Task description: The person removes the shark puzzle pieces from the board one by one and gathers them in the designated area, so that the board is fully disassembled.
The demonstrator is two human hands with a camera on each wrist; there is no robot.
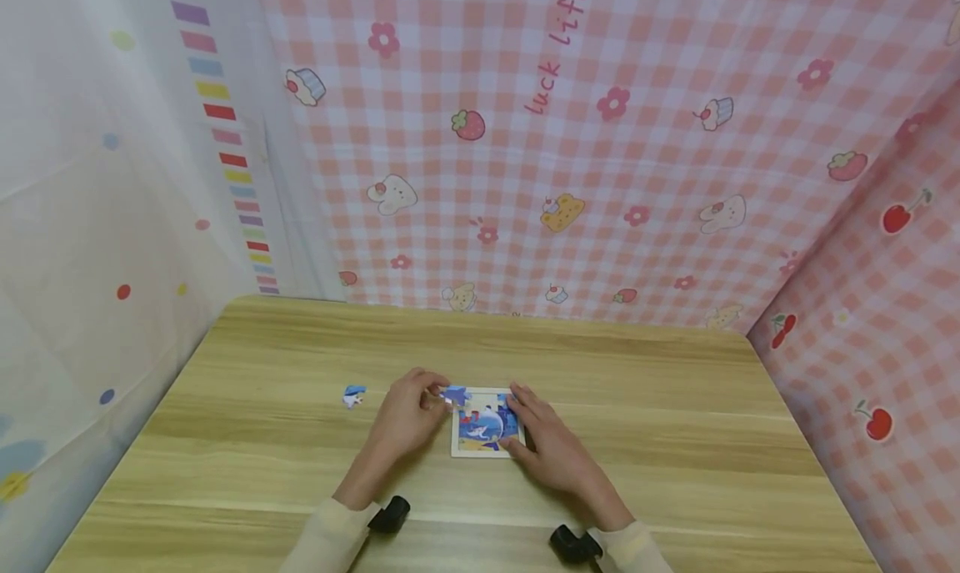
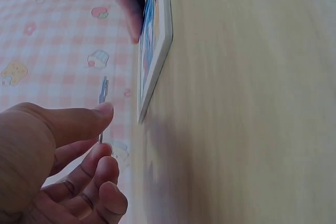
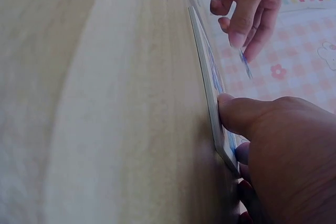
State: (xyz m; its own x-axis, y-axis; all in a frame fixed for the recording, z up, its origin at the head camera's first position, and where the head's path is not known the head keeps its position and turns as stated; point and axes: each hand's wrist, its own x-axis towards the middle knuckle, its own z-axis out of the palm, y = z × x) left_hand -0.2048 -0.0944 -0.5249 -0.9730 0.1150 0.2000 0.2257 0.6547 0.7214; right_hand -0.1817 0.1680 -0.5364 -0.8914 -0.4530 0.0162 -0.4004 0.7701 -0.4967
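Note:
My left hand (image 1: 411, 410) pinches a small puzzle piece (image 1: 456, 396) with blue and purple print between thumb and fingertips. The piece overlaps the upper left corner of a square jigsaw puzzle (image 1: 480, 429) in a white-edged tray (image 1: 468, 455) in the head view. Seen from the left wrist, the piece (image 2: 103, 92) stands edge-on, raised above the table. On the tray's right side rests my right hand (image 1: 555, 448), its fingers stretched toward the far corner. The right thumb (image 3: 239, 113) presses on the near part of the puzzle, which shows a sea scene.
Another loose puzzle piece (image 1: 353, 396), blue and white, lies on the wooden table (image 1: 637, 389) left of my left hand. A pink checked cloth (image 1: 525, 164) hangs behind the table, and cloths also hang at both sides.

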